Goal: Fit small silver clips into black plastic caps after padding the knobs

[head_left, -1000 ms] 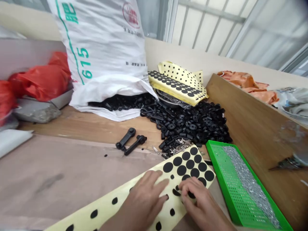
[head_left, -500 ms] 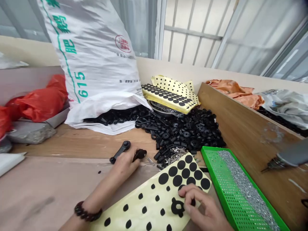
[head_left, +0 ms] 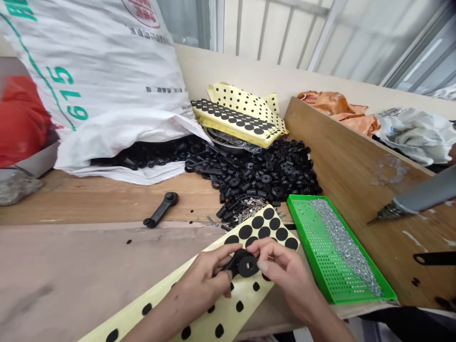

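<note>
Nearest, a pale yellow sheet (head_left: 247,295) lies aslant on the bench cover (head_left: 81,270), bearing large black discs at its far end and small black spots along the rest. Over it, left hand (head_left: 208,278) closed on a black lever part (head_left: 246,264), thumb and fingers either side; the part's round end faces up, a small bright spot at its centre. Right hand (head_left: 288,268): fingers curled, thumb and forefinger narrow at the right edge of that round end; cannot tell whether they pinch anything. Right of the sheet, a green perforated tray (head_left: 333,278) with a band of small silvery pieces (head_left: 344,242) along its right portion. Farther right, a grey tool (head_left: 415,197) with a thin dark tip pointing left. Beyond the sheet, to the left, a second black lever (head_left: 161,209) lies alone on bare wood, near a few black specks. Past the sheet's far corner, small metal pieces (head_left: 252,205), then a heap of black parts (head_left: 272,173). Behind these, stacked spotted yellow sheets (head_left: 242,122), with a white sack (head_left: 117,80) to their left, black parts at its mouth. Farthest, a barred window (head_left: 274,33).
</note>
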The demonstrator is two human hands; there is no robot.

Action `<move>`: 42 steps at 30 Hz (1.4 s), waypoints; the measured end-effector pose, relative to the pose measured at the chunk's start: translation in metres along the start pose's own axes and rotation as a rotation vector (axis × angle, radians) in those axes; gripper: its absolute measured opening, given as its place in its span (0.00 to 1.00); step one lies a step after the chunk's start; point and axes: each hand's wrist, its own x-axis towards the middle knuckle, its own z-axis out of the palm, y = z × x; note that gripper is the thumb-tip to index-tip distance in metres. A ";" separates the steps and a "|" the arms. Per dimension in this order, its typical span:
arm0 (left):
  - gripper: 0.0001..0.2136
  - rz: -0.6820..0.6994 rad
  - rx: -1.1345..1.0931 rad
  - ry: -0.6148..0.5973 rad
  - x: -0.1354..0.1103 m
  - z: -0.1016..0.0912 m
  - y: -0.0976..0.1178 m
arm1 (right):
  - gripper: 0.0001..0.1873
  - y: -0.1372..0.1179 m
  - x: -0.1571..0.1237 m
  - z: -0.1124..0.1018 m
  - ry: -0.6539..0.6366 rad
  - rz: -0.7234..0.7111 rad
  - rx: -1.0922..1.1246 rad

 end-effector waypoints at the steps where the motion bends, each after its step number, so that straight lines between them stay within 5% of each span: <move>1: 0.25 -0.004 0.010 -0.001 0.000 0.000 0.001 | 0.06 0.000 0.000 -0.001 0.005 -0.003 -0.001; 33: 0.22 0.041 0.175 -0.040 -0.011 0.005 0.016 | 0.05 0.006 -0.003 -0.003 -0.012 -0.137 -0.230; 42: 0.19 0.042 0.168 -0.013 -0.005 0.006 -0.001 | 0.06 0.008 -0.002 -0.004 -0.021 -0.208 -0.270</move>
